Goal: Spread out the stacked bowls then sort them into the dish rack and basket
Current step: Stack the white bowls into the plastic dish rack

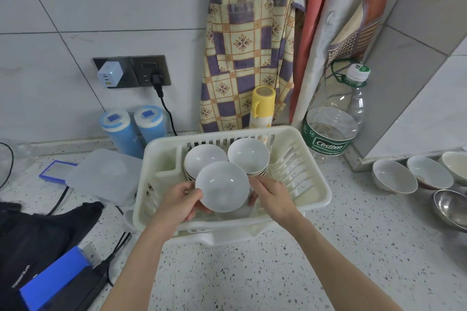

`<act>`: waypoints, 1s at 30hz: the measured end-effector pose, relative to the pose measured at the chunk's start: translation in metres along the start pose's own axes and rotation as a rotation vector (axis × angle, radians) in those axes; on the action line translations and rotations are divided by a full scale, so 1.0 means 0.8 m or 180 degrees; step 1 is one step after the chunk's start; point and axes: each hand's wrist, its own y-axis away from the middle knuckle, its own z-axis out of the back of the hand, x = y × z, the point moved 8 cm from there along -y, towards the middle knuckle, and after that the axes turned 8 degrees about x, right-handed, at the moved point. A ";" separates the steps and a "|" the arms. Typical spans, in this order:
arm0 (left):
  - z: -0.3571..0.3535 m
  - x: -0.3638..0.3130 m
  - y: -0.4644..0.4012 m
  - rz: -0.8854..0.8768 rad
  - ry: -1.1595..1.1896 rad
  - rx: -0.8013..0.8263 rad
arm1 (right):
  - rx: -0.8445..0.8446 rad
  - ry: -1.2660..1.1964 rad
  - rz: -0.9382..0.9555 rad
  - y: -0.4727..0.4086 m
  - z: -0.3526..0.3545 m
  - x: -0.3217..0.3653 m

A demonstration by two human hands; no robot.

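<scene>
A white bowl (222,186) is held above the near half of a cream plastic dish rack (313,179), tilted so that its hollow faces the camera. It is gripped from both sides: the left hand (180,200) is curled round the bowl's left rim, with the thumb lying over the edge, and the right hand (271,197) is curled against the right rim, its fingers (252,200) partly hidden behind the bowl. Both forearms are stretched in from the bottom edge of the view.

Behind the held bowl, two stacks of white bowls are seen inside the rack: a left stack (204,159) and a right stack (249,156), set side by side and touching or nearly touching. The held bowl overlaps both in the view.

The rack is set on a speckled surface (252,272). To the right, well apart from the rack, a row of three more bowls (394,176) is lined up along the wall base, with a metal bowl (452,207) just in front of them. Behind the rack are found a yellow-capped bottle (262,106), a large clear water bottle (336,118) and a patterned apron (247,42) hung on the tiled wall. To the left are placed two blue-lidded canisters (134,128) and a translucent lidded box (106,174).
</scene>
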 end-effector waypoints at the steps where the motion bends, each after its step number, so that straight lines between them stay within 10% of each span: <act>1: -0.005 -0.001 -0.002 0.0057 -0.0068 0.0082 | 0.0026 0.0057 0.0002 -0.001 0.000 0.000; 30: -0.033 0.027 -0.035 0.0798 -0.0832 0.0440 | -0.0064 0.1252 -0.1195 -0.025 -0.004 -0.039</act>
